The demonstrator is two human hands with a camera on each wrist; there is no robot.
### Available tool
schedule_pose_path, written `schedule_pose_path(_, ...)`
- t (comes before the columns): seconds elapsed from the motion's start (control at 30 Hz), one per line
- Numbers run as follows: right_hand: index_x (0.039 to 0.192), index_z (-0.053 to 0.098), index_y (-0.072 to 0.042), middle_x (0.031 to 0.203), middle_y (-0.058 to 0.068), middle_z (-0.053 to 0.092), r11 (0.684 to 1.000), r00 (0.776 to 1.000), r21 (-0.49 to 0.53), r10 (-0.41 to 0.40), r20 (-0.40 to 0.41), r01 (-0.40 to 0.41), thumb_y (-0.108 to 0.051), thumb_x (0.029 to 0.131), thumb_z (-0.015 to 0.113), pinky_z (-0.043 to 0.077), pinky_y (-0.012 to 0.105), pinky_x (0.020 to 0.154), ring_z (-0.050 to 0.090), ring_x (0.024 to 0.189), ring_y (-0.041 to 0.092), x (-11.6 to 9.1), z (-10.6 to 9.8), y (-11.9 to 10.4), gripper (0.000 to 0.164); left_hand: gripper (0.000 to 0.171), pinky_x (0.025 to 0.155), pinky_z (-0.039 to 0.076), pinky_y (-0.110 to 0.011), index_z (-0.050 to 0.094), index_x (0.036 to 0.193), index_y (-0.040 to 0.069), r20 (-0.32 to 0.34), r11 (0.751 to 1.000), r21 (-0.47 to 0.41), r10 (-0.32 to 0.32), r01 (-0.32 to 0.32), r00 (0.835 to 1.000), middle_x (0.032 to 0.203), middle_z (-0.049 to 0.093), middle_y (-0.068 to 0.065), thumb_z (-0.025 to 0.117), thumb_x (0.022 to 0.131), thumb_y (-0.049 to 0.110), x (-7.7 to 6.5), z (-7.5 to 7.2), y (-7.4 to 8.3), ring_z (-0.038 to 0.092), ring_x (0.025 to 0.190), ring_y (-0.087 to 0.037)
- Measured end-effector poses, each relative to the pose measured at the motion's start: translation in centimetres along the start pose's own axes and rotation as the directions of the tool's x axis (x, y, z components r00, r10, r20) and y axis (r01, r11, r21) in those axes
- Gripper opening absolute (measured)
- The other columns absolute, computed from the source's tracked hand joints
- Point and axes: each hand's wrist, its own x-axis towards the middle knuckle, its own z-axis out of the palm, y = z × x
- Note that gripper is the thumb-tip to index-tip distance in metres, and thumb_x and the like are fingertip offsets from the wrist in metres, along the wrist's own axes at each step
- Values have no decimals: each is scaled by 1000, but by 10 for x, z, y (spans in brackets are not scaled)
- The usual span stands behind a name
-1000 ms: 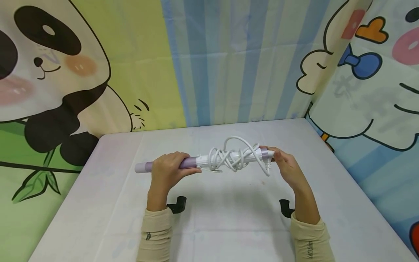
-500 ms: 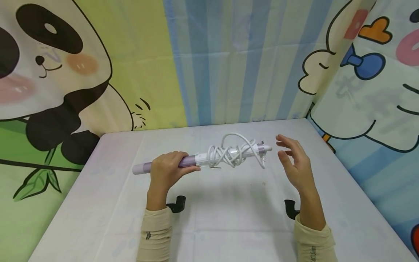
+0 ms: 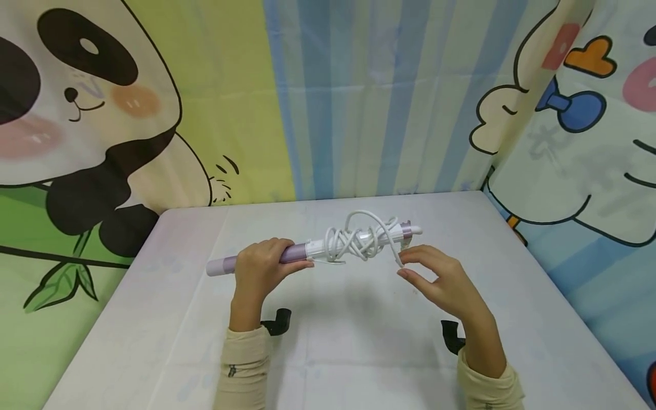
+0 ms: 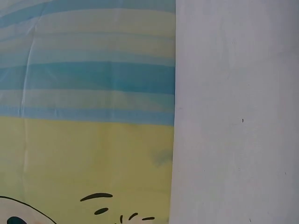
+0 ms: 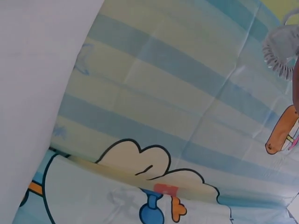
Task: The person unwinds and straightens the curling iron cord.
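Observation:
In the head view my left hand (image 3: 260, 267) grips the purple handle of a slim purple-and-white wand that looks like a hair iron (image 3: 294, 254). It is held sideways above the table, its right end tilted slightly up. A white power cord (image 3: 353, 244) is wound in loose loops around its white section. Below the wand's right end, my right hand (image 3: 445, 276) pinches the hanging bend of the cord between thumb and fingertips. A grey ribbed piece (image 5: 280, 44) appears at the right edge of the right wrist view. Neither hand's grip shows in the left wrist view.
The white-covered table (image 3: 338, 341) spreads beneath both hands. Behind it hangs a striped cloth (image 3: 353, 102) with a panda print at left, and a printed cloth runs along the right. Black wrist mounts (image 3: 277, 322) show at both wrists.
My right hand let go of the wand's right end, drew away to the right, then came back lower to the cord. The left hand kept its grip throughout.

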Motion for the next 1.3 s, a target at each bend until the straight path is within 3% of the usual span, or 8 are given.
schedule_pose_path(0.3, 85, 56, -13, 91, -4, 64, 1000, 992, 1, 17, 126, -17, 2, 78, 66, 47, 21, 72, 59, 85, 10, 4, 17, -7, 20, 56, 43, 44, -30, 65, 78, 8, 24, 1000, 7, -26, 26, 999, 63, 65, -4, 67, 65, 63, 1, -5, 0, 54, 45, -16)
schedule_pose_path(0.43, 88, 52, -11, 93, -2, 68, 996, 985, -42, 82, 150, -77, -2, 84, 60, 50, 28, 69, 63, 85, 13, 3, 19, -11, 12, 60, 44, 45, -31, 65, 78, 9, 25, 999, -10, -40, 40, 999, 64, 66, -4, 55, 72, 68, 1, -6, -1, 55, 45, -17)
schedule_pose_path(0.7, 98, 52, 0, 81, 3, 66, 986, 990, -95, 140, -4, -140, 3, 86, 55, 54, 30, 64, 64, 75, 17, 0, 13, -6, 13, 64, 43, 43, -31, 64, 77, 9, 21, 999, -27, -25, 26, 999, 63, 65, -3, 49, 73, 71, 0, -6, -4, 54, 45, -16)
schedule_pose_path(0.93, 100, 53, 5, 76, 9, 65, 933, 950, -194, 279, -137, -302, 3, 87, 53, 54, 38, 60, 64, 70, 24, -3, 2, 1, 12, 69, 43, 44, -30, 64, 76, 8, 11, 999, -40, -20, 21, 1000, 63, 65, -4, 39, 76, 73, -3, -8, -5, 55, 45, -17)
schedule_pose_path(1.03, 102, 52, 5, 79, 12, 66, 888, 915, -223, 388, -108, -403, -3, 91, 50, 52, 37, 58, 64, 70, 26, -4, -4, 3, 13, 70, 44, 44, -30, 64, 76, 8, 3, 999, -49, -21, 21, 1000, 63, 66, -4, 39, 76, 73, -4, -9, -5, 56, 46, -18)
schedule_pose_path(1.1, 103, 52, 4, 80, 13, 66, 841, 871, -249, 491, -24, -480, -7, 93, 48, 48, 35, 55, 62, 67, 25, -5, -8, 4, 15, 69, 44, 44, -30, 64, 76, 8, -2, 998, -54, -19, 19, 1000, 64, 66, -4, 40, 76, 72, -4, -9, -5, 56, 46, -18)
schedule_pose_path(1.2, 104, 51, 2, 80, 10, 63, 765, 762, -313, 627, 163, -563, -13, 95, 45, 41, 31, 52, 53, 60, 19, -8, -14, 6, 18, 67, 44, 44, -30, 65, 76, 8, -4, 999, -53, -13, 12, 1000, 64, 66, -4, 44, 75, 71, -3, -9, -4, 57, 46, -18)
schedule_pose_path(1.3, 101, 51, 0, 75, 4, 58, 737, 668, -365, 673, 318, -568, -14, 95, 44, 35, 28, 51, 42, 56, 14, -9, -16, 9, 16, 61, 44, 45, -30, 65, 77, 8, -2, 999, -38, -10, 10, 1000, 64, 66, -4, 55, 71, 68, -2, -9, -3, 57, 46, -17)
